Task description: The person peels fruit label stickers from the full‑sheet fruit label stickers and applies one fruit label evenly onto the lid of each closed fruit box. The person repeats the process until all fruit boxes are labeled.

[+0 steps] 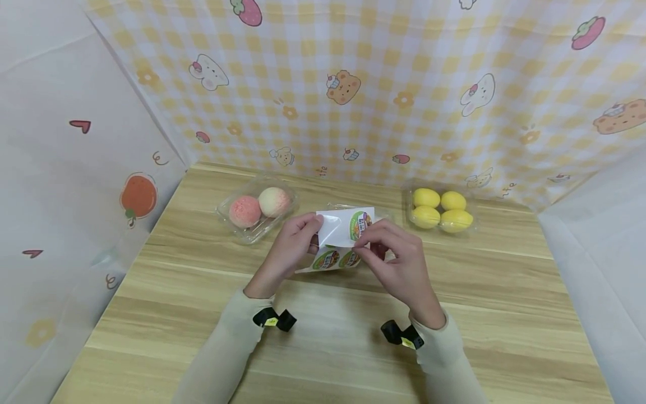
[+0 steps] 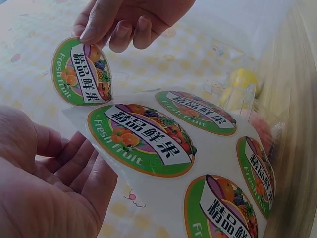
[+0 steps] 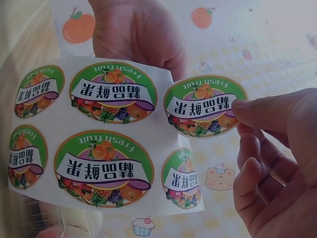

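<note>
My left hand (image 1: 287,247) grips a white sheet of oval stickers (image 1: 333,227) at its left edge, above the table's middle. Green "Fresh fruit" labels with pictured fruit cover the sheet (image 3: 111,168), which bends over in the head view. With thumb and fingertips my right hand (image 1: 401,261) pinches the end of one oval sticker (image 3: 203,106). That sticker sticks out past the sheet's edge; in the left wrist view its lower end (image 2: 81,91) meets the edge, and I cannot tell whether they are still joined.
A clear plastic box (image 1: 249,233) with a pink ball (image 1: 245,211) and a cream ball (image 1: 274,202) stands back left. Another clear box (image 1: 409,193) at back right holds several yellow lemon-like fruits (image 1: 426,216). A clear container (image 1: 384,214) lies behind the sheet, partly hidden. Patterned cloth (image 1: 373,129) hangs behind.
</note>
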Demonstrator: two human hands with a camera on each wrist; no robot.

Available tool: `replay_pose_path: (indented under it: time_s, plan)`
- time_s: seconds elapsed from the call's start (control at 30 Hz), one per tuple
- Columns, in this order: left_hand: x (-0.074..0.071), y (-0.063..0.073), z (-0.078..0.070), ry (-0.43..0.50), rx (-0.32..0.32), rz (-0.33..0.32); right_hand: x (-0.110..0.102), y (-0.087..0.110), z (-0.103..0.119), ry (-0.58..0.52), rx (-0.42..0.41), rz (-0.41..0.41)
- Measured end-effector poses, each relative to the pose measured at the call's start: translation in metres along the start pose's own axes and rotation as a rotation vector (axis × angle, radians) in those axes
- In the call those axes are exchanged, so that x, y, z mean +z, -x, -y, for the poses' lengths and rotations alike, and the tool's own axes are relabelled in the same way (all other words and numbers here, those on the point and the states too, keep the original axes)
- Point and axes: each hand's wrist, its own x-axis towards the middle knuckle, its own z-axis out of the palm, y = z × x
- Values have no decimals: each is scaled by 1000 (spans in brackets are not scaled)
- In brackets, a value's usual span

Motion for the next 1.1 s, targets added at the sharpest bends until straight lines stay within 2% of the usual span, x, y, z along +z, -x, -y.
replay_pose_path:
  time_s: [0.27,0.6,0.87,1.1]
  plan:
    - [1,1,-4,28,-14,0,-3,0,0,-9,4,-8]
    - [-1,6,-1,109,-31,-18,-4,0,0,-37,2,-9]
    - [-9,13,4,138,-67,-84,-5,1,-4,-50,22,-21]
    - [-24,21,15,173,-125,-146,-6,1,-15,-171,101,-52]
